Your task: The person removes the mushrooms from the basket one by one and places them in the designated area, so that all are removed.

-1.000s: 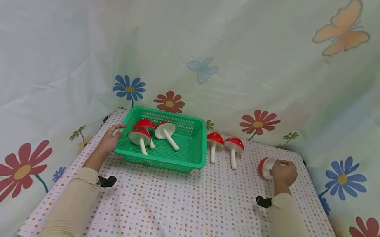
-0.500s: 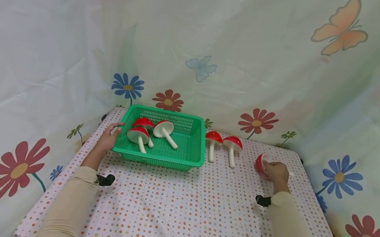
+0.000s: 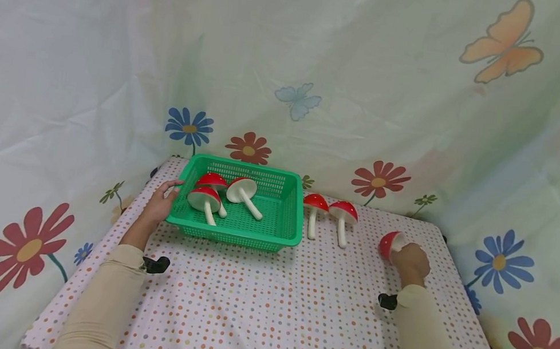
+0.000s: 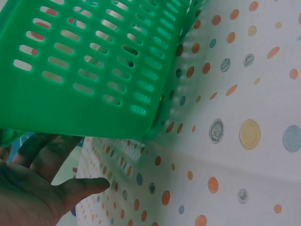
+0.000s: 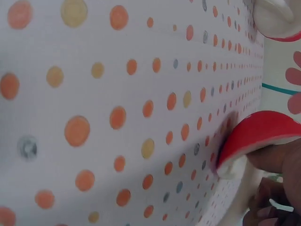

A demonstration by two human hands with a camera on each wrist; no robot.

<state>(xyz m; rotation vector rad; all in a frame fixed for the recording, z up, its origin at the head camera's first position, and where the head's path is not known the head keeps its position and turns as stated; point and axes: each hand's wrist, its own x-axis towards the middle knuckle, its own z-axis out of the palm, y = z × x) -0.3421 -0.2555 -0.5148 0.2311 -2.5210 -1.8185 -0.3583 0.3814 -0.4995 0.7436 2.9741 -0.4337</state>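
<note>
My left hand (image 3: pixel 158 205) is at the left end of a green plastic basket (image 3: pixel 232 232), fingers at its rim. In the left wrist view the thumb of that hand (image 4: pixel 35 193) sticks out apart from the basket wall (image 4: pixel 84 110). At the right of the table my right hand (image 3: pixel 411 261) grips a toy mushroom with a red cap (image 3: pixel 388 244) and white underside. The right wrist view has the cap (image 5: pixel 261 129) tilted close to the cloth, with the fingers (image 5: pixel 277 162) under it; the stem is mostly hidden by the hand.
Inside the basket lie three red-capped mushrooms (image 3: pixel 242 190). Two more, a left one (image 3: pixel 315 203) and a right one (image 3: pixel 344 212), lie on the table right of the basket. A dotted cloth (image 3: pixel 265 305) covers the table, and a flowered curtain (image 3: pixel 347 130) hangs behind.
My right hand has shifted the mushroom slightly left, then a little back toward me, turning it so more red cap faces left. The left hand and the basket have stayed in place.
</note>
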